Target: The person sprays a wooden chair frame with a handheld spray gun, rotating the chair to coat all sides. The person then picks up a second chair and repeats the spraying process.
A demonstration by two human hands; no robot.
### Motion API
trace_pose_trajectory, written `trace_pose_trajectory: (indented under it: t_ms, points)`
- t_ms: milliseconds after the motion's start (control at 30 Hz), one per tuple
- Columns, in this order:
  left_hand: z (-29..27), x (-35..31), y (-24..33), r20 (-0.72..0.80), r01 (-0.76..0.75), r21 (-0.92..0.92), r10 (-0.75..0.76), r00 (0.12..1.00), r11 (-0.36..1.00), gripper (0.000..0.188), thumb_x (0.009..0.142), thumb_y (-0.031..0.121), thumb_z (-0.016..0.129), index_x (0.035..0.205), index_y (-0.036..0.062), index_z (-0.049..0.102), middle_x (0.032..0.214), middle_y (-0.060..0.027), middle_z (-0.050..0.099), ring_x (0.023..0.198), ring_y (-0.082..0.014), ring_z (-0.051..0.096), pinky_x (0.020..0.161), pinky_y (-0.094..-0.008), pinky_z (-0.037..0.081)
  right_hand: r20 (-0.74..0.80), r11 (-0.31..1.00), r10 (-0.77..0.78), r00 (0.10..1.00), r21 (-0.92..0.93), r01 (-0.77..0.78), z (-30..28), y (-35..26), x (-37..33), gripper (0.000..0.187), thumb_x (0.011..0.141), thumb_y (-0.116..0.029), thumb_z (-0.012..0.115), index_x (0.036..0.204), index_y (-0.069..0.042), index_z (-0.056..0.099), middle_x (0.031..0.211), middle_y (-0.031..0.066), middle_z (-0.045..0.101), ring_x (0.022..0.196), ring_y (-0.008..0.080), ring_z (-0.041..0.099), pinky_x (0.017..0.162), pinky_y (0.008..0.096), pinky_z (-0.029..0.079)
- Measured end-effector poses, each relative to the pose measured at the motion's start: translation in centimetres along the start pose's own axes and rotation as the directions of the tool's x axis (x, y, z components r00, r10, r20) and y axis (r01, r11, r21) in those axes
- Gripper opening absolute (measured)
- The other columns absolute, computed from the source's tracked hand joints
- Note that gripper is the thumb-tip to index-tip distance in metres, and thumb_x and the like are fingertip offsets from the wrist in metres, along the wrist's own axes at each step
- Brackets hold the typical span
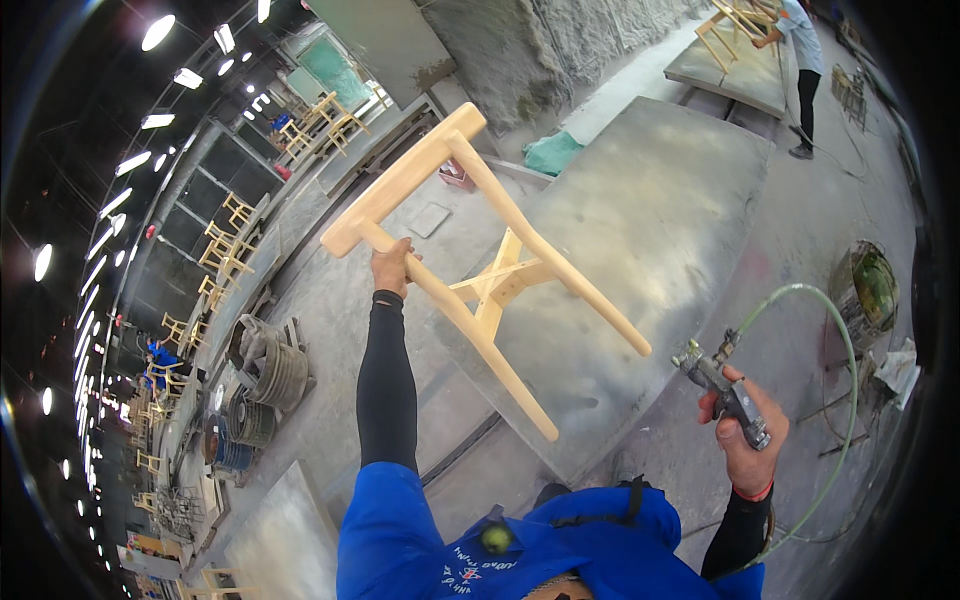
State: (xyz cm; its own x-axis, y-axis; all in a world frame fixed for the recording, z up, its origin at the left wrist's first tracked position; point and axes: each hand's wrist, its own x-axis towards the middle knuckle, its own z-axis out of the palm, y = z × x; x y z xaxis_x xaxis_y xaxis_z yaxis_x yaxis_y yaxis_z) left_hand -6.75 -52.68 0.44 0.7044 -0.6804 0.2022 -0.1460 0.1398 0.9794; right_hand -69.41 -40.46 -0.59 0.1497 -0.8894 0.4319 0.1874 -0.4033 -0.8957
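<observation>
My left hand (391, 268) is closed round one leg of a pale wooden chair frame (405, 180), just below its broad top rail. The frame is tilted over a grey metal-topped table (660, 200), its two long legs running down to the right and crossed braces between them. Whether the legs touch the tabletop, I cannot tell. On the right, my right hand (752, 450) grips a metal spray gun (735, 398), its nozzle end toward the chair frame but apart from it. A pale green hose (853, 380) loops from the gun down past my right forearm.
At the far right a person (803, 45) handles another wooden frame (722, 45) on a second table. A round drum (868, 290) stands at the right. Several buckets (275, 375) sit on the left, with rows of wooden chairs (225, 240) beyond. Green cloth (552, 153) lies behind the table.
</observation>
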Motion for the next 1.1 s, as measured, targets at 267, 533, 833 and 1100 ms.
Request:
trace_pose_trajectory:
  t_ms: [267,533,833,1100]
  points:
    - [0.0,0.4,-0.6,0.007,-0.04,0.004,0.04,0.999,0.999,0.037,0.088,0.016,0.078,0.111,0.003,0.053,0.085,-0.0101,0.065,0.064,-0.0253,0.071,0.05,-0.0393,0.059,-0.049,0.988,0.136,0.989,-0.061,-0.139,-0.5,0.8,-0.9,0.065,0.092,-0.039,0.08,0.136,0.006,0.062,0.091,0.0149,0.074,0.08,0.0196,0.071,0.073,0.0322,0.057]
    - [0.8,0.5,-1.4,-0.042,-0.139,0.023,0.14,0.989,0.99,0.035,0.09,0.02,0.079,0.107,0.0034,0.053,0.083,-0.0086,0.064,0.061,-0.0211,0.067,0.056,-0.036,0.058,0.118,0.991,-0.134,0.984,-0.001,0.135,4.8,-3.7,4.5,0.066,0.092,-0.036,0.081,0.137,0.007,0.06,0.097,0.0178,0.076,0.082,0.021,0.073,0.076,0.0334,0.058]
    - [0.9,1.0,-2.1,-0.028,-0.142,0.012,0.143,0.989,0.99,0.035,0.089,0.019,0.079,0.108,0.0026,0.053,0.083,-0.0088,0.064,0.062,-0.02,0.067,0.057,-0.0344,0.057,0.381,0.957,-0.289,0.878,0.111,0.267,9.7,-6.5,6.3,0.06,0.087,-0.02,0.086,0.134,0.009,0.061,0.102,0.0218,0.077,0.085,0.0264,0.077,0.076,0.036,0.061]
    - [1.3,0.4,-1.7,-0.017,-0.157,0.009,0.157,0.987,0.988,0.037,0.089,0.018,0.079,0.109,0.0016,0.053,0.086,-0.0088,0.064,0.063,-0.0191,0.066,0.058,-0.0343,0.059,0.009,0.99,-0.114,0.993,-0.079,0.114,6.8,-6.3,6.0,0.072,0.094,-0.044,0.078,0.139,0.009,0.058,0.1,0.0146,0.073,0.082,0.0185,0.069,0.072,0.0309,0.055]
